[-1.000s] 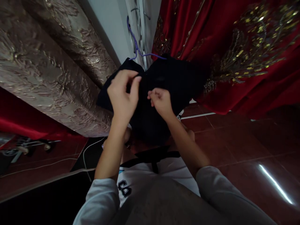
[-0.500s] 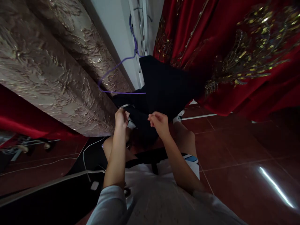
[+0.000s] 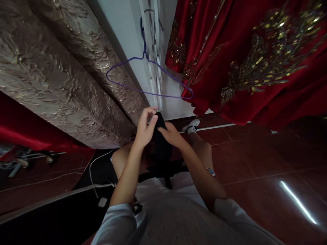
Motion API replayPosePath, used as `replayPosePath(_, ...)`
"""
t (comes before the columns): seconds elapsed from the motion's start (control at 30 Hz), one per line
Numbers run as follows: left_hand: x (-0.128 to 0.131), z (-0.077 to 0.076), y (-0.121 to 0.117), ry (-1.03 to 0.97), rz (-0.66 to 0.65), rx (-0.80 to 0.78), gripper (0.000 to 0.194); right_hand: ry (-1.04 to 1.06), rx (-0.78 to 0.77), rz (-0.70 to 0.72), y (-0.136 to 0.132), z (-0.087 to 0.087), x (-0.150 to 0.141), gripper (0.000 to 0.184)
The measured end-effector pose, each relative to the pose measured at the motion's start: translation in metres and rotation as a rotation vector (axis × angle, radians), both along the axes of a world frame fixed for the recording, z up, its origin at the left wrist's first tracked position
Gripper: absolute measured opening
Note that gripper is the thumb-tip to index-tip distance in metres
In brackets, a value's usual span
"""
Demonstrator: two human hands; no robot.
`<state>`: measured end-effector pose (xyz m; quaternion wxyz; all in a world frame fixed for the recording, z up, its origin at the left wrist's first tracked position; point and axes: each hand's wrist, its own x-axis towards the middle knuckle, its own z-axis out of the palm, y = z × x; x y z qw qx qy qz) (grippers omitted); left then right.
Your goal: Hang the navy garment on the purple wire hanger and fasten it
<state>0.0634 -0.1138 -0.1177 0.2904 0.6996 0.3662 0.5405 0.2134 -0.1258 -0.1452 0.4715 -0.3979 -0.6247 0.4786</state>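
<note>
pinching the dark garment (image 3: 163,146) at its top edge with the left hand (image 3: 146,127), gripping its side edge with the right hand (image 3: 173,134), near the purple hanger (image 3: 144,53).

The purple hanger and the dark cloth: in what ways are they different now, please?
The purple hanger is a thin, open frame, while the dark cloth is a soft, bunched mass.
The purple hanger hangs beyond the hands; the dark cloth is in the grip of the right hand, with the left hand at its upper end.
The purple hanger's outline shows clearly, whereas the dark cloth's lower edge blends into shadow.
</note>
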Motion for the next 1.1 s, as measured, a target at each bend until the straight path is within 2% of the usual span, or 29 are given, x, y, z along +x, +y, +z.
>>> replayPosePath(0.07, -0.019, -0.012, 0.002, 0.008, -0.136, -0.168, 0.037, -0.004, 0.074, 0.049, 0.012, 0.019, 0.003, 0.015)
replayPosePath(0.13, -0.037, -0.028, 0.002, 0.143, -0.257, -0.309, 0.037, 0.021, 0.209, -0.023, 0.034, 0.035, 0.003, 0.013)
replayPosePath(0.17, -0.046, -0.036, 0.001, 0.238, -0.292, -0.350, 0.033, 0.036, 0.275, -0.086, 0.047, 0.040, 0.001, 0.019)
replayPosePath(0.23, -0.063, -0.048, -0.001, 0.406, -0.300, -0.397, 0.027, 0.042, 0.338, -0.191, 0.076, 0.042, -0.005, 0.032)
replayPosePath(0.33, -0.092, -0.055, -0.001, 0.466, -0.169, -0.431, 0.022, 0.001, 0.304, -0.216, 0.105, 0.034, -0.007, 0.026)
replayPosePath(0.43, -0.127, -0.042, 0.009, 0.455, 0.019, -0.438, 0.019, -0.024, 0.312, -0.304, 0.106, 0.033, 0.012, 0.016)
replayPosePath(0.53, -0.151, -0.011, 0.023, 0.480, 0.151, -0.355, 0.022, -0.050, 0.357, -0.416, 0.090, 0.047, 0.042, 0.026)
replayPosePath(0.6, -0.153, 0.018, 0.033, 0.550, 0.224, -0.170, 0.017, -0.070, 0.371, -0.441, 0.079, 0.058, 0.055, 0.035)
replayPosePath(0.67, -0.145, 0.046, 0.040, 0.623, 0.255, 0.055, 0.015, -0.078, 0.360, -0.435, 0.069, 0.064, 0.060, 0.036)
replayPosePath(0.77, -0.128, 0.072, 0.045, 0.642, 0.222, 0.226, 0.023, -0.080, 0.333, -0.395, 0.060, 0.066, 0.058, 0.035)
replayPosePath(0.83, -0.122, 0.075, 0.047, 0.694, 0.207, 0.246, 0.025, -0.087, 0.344, -0.400, 0.057, 0.066, 0.058, 0.034)
replayPosePath(1.0, -0.131, 0.054, 0.046, 0.993, 0.154, 0.112, 0.010, -0.169, 0.412, -0.506, 0.064, 0.066, 0.075, 0.033)
replayPosePath(1.1, -0.134, 0.053, 0.035, 1.023, 0.117, 0.086, 0.006, -0.214, 0.415, -0.509, 0.071, 0.060, 0.080, 0.034)
